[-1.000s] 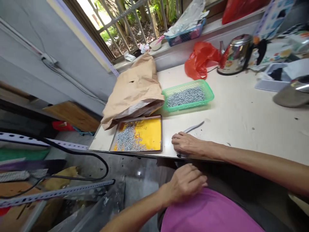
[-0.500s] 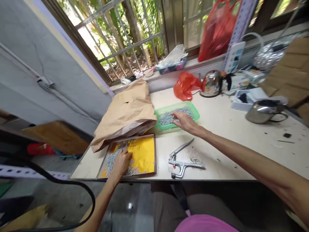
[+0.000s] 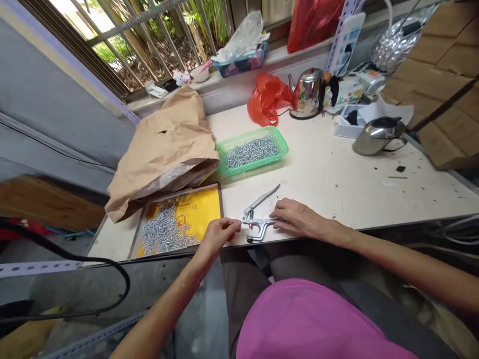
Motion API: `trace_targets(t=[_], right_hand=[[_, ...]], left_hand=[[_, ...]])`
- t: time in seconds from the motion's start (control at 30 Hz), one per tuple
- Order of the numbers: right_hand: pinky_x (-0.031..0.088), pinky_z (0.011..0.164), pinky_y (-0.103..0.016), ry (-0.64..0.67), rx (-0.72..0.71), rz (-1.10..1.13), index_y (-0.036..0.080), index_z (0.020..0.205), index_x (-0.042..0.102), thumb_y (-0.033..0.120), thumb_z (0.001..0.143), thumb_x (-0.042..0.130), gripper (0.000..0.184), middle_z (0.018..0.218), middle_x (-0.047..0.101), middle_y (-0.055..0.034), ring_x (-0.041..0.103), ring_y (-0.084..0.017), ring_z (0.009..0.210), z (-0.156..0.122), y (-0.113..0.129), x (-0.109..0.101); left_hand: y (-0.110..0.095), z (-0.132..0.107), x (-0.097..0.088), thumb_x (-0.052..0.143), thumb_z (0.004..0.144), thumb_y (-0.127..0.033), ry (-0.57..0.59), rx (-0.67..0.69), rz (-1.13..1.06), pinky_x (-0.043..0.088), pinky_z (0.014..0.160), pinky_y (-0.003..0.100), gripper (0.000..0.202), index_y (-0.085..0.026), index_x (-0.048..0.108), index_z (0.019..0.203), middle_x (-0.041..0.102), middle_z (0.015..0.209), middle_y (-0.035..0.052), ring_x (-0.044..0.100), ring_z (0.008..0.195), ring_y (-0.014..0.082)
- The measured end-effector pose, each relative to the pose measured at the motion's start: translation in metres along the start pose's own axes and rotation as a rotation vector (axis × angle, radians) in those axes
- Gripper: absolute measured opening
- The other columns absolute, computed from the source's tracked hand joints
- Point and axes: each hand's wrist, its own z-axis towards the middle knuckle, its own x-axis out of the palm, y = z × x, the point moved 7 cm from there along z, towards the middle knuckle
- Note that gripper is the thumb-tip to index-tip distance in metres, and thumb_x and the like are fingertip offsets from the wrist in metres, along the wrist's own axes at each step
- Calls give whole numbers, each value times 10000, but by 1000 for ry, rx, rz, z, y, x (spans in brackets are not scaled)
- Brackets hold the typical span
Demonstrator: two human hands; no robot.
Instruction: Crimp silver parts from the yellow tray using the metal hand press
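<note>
A pair of metal snap pliers (image 3: 257, 222) lies on the table near its front edge, handles spread apart and jaws toward me. My right hand (image 3: 295, 217) has its fingers around the end of the lower handle. Just left of the pliers' head, my left hand (image 3: 221, 232) is closed in a pinch; whatever is between its fingertips is too small to make out. Left of that hand, a shallow tray (image 3: 220, 204) with a yellow lining holds many small silvery metal pieces (image 3: 164, 232). Behind the pliers stands a green plastic basket (image 3: 254, 166) with more small metal pieces (image 3: 252, 151).
A large brown paper bag (image 3: 168, 134) lies behind the tray. Farther back are a red plastic bag (image 3: 267, 99) and a steel kettle (image 3: 307, 94). A metal pot (image 3: 377, 137) and a white box (image 3: 344, 125) stand at right. Black cable (image 3: 75, 258) loops at left.
My right hand has left the green basket and come down to the pliers' handle. My left hand has moved right, out of the tray, to beside the pliers' head. The view has tilted downward.
</note>
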Motion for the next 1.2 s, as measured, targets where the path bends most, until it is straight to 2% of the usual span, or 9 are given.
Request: trace_targets(t=[0.07, 0.13, 0.4, 0.63, 0.8, 0.93, 1.0, 1.1, 1.2], right_hand=[[431, 790, -344, 3, 20, -39, 164, 1013, 675, 310, 933, 531, 220, 933, 602, -99, 536, -219, 887, -9, -2, 7], [416, 786, -334, -15, 42, -54, 166, 1001, 676, 284, 949, 499, 219, 921, 596, -94, 526, -211, 874, -14, -4, 9], [400, 798, -329, -9, 89, -64, 147, 966, 654, 243, 958, 478, 201, 930, 609, -92, 531, -207, 878, -18, -9, 13], [378, 770, -316, -21, 112, -58, 150, 921, 644, 206, 950, 491, 166, 898, 610, -86, 532, -201, 849, -18, -8, 14], [367, 759, -315, -4, 125, -86, 151, 890, 636, 208, 950, 493, 166, 884, 608, -82, 530, -198, 834, -17, -7, 13], [387, 768, -324, 61, 134, -110, 154, 899, 638, 249, 950, 497, 177, 923, 609, -93, 536, -207, 864, -16, -6, 10], [409, 799, -350, 55, 117, -111, 159, 958, 644, 320, 912, 571, 182, 1037, 604, -124, 533, -238, 945, -13, -7, 5], [386, 939, -473, 11, 72, -150, 163, 1231, 564, 469, 783, 710, 561, 1343, 469, -202, 429, -339, 1205, -1, -15, -5], [270, 1028, -606, 107, 44, -218, 120, 1382, 430, 579, 652, 772, 928, 1435, 364, -255, 267, -435, 1340, 17, -28, -2]], left_hand=[[5, 2, 21, 716, 622, -522, 66, -42, -22, 356, 445, 200, 421, -115, 666, 716, 538, 552, -19, 428, 466, 68], [11, 6, 30, 702, 632, -536, 101, -65, 11, 299, 411, 196, 422, -119, 649, 662, 469, 488, -43, 370, 420, 53], [17, 12, 33, 678, 661, -554, 116, -94, 151, 247, 387, 201, 437, -148, 566, 545, 419, 420, -53, 335, 373, 49], [15, 10, 32, 670, 666, -478, 61, -112, 260, 256, 373, 200, 349, -151, 588, 575, 445, 426, -55, 349, 357, 53], [11, 10, 36, 655, 676, -469, 148, -132, 324, 264, 372, 198, 402, -175, 488, 460, 386, 386, -62, 318, 352, 49], [13, 11, 38, 681, 649, -445, 192, -176, 326, 273, 372, 195, 343, -168, 538, 508, 414, 410, -62, 337, 372, 55], [16, 12, 38, 690, 641, -445, 205, -196, 305, 269, 371, 193, 328, -163, 556, 541, 427, 425, -63, 348, 383, 57], [20, 13, 38, 699, 637, -464, 201, -210, 290, 268, 374, 194, 336, -153, 583, 586, 448, 449, -61, 366, 395, 60], [21, 12, 36, 704, 643, -475, 178, -218, 294, 275, 376, 196, 351, -142, 599, 607, 464, 466, -57, 377, 397, 58]])
